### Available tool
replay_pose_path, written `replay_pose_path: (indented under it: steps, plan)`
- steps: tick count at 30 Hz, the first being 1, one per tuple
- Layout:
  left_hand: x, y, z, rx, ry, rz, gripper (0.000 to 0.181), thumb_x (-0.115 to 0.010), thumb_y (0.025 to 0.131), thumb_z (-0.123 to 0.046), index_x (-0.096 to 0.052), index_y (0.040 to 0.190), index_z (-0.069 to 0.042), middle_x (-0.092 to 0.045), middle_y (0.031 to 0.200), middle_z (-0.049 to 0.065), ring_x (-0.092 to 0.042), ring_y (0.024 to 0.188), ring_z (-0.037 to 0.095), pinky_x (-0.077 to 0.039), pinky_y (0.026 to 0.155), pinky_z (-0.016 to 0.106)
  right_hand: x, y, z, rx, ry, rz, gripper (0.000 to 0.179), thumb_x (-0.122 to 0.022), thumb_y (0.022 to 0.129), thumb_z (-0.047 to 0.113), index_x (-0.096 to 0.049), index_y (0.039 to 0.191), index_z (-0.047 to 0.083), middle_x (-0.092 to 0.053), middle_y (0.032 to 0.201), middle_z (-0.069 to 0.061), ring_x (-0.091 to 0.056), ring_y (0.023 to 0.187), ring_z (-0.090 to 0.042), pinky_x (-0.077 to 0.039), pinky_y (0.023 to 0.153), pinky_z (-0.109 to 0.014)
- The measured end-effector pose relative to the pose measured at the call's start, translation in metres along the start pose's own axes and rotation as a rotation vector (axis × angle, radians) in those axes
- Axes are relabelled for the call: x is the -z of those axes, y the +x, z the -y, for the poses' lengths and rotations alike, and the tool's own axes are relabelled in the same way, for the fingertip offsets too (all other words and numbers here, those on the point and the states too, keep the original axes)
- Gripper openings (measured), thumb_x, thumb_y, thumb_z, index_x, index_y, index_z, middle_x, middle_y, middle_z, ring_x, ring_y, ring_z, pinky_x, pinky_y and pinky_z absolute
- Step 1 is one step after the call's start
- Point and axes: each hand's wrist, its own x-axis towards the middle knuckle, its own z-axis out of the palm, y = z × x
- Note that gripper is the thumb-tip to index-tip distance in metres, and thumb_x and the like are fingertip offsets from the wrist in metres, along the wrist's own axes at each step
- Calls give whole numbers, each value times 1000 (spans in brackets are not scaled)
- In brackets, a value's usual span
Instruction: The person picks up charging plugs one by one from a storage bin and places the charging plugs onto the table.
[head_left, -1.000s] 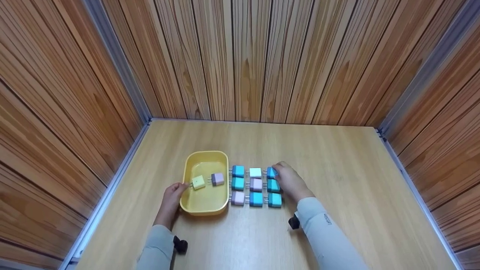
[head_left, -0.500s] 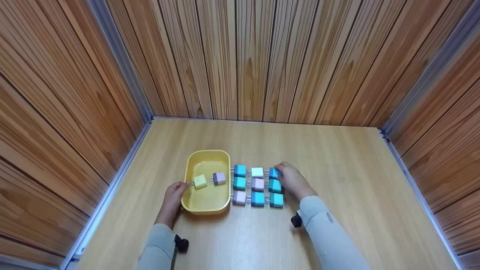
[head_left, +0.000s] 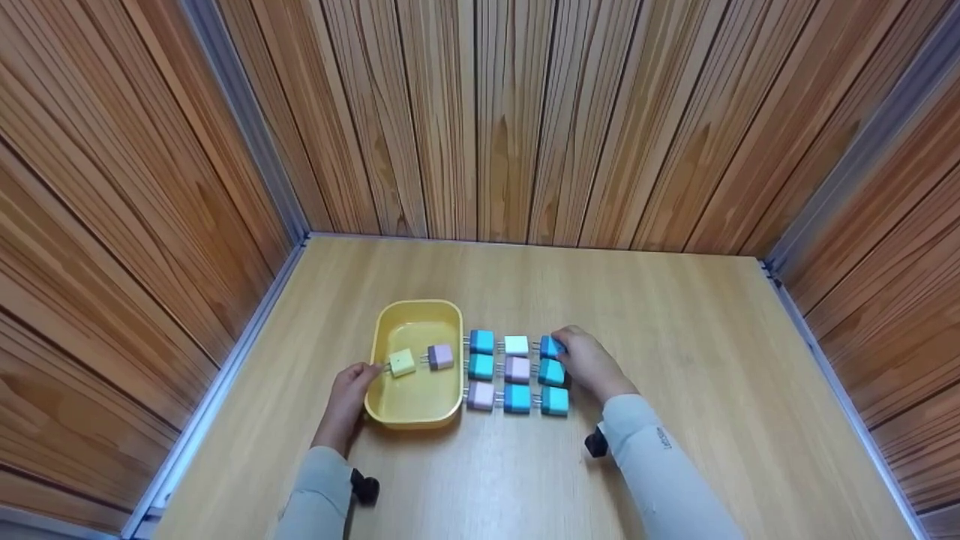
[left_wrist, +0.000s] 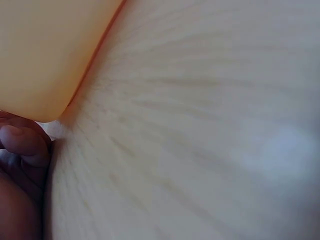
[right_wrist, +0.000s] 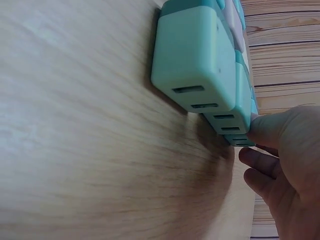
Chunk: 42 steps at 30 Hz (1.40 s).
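Note:
My left hand (head_left: 349,394) grips the left rim of a yellow plastic tray (head_left: 414,415); in the left wrist view its curled fingers (left_wrist: 30,142) sit by the tray's lower corner. A pale yellow plug charger (head_left: 402,363) and a lilac plug charger (head_left: 441,357) lie inside the tray. To its right, plug chargers stand on the table in three rows of three. With thumb and fingers my right hand (head_left: 592,365) pinches the blue charger (head_left: 549,346) at the far right corner of this grid, partly covering it. A teal charger (right_wrist: 195,60) is nearest the right wrist camera.
The grid also has a white charger (head_left: 516,345) in the back row and lilac ones (head_left: 517,369) in the middle and front rows. Its left column stands close against the tray. Wood-plank walls (head_left: 502,127) enclose the wooden table (head_left: 495,480) at the back and sides.
The head view has shifted slightly, moving everything a little to the right in the picture. Both hands, the tray and the chargers keep their places relative to each other.

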Motion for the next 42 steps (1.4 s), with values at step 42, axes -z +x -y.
replay_pose_path:
  steps: [42]
  plan:
    - [0,-1,2,-16,-10,1,43,-64,98,-40,-55,94,1,-52,69,4,-44,48,15,-34,42,28,-16,-5,49,105,-106,-127,49,-70,98,29,-58,143,12,-54,147,-7,-50,138,-27,-40,114,-47]
